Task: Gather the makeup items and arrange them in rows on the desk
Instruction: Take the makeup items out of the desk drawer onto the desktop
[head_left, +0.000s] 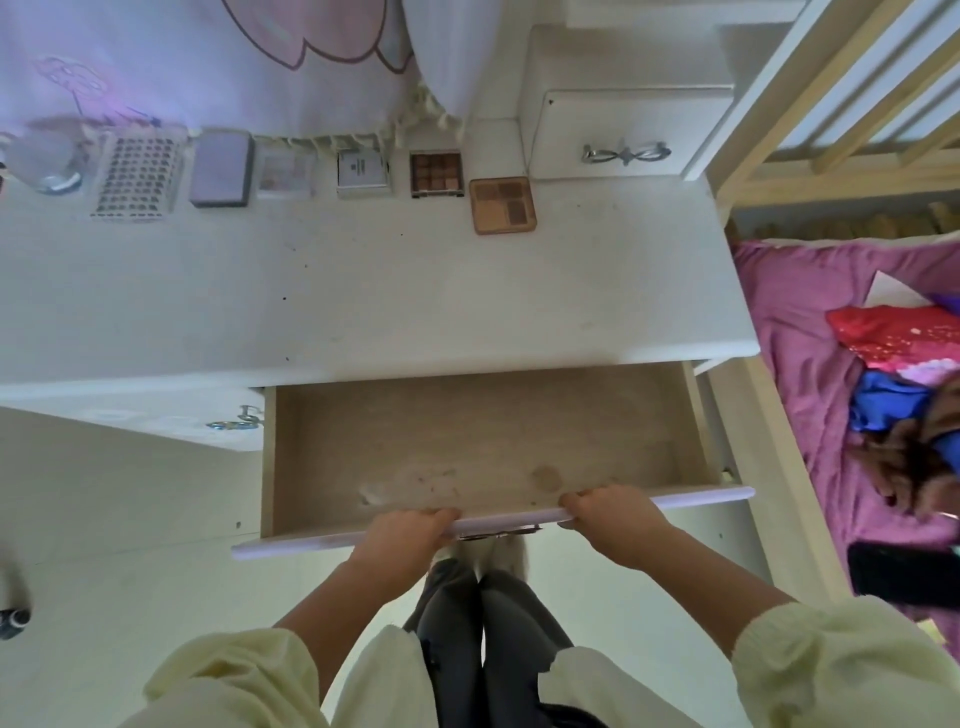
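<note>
A row of makeup palettes lies along the back of the white desk (363, 291): a patterned clear case (137, 176), a purple compact (222, 169), a pale palette (285, 174), a white box (362, 173), a dark eyeshadow palette (436, 174) and a brown wooden-edged palette (503, 205). Below the desk top a drawer (488, 441) stands pulled out and shows only a bare bottom. My left hand (408, 532) and my right hand (608, 514) both grip the lilac front panel of the drawer, fingers curled over its top edge.
A small white drawer unit (628, 132) stands at the desk's back right. A draped cloth (208, 62) hangs behind the row. A bed with a purple sheet (810, 395) and clothes sits to the right. A clear round object (49, 161) lies far left.
</note>
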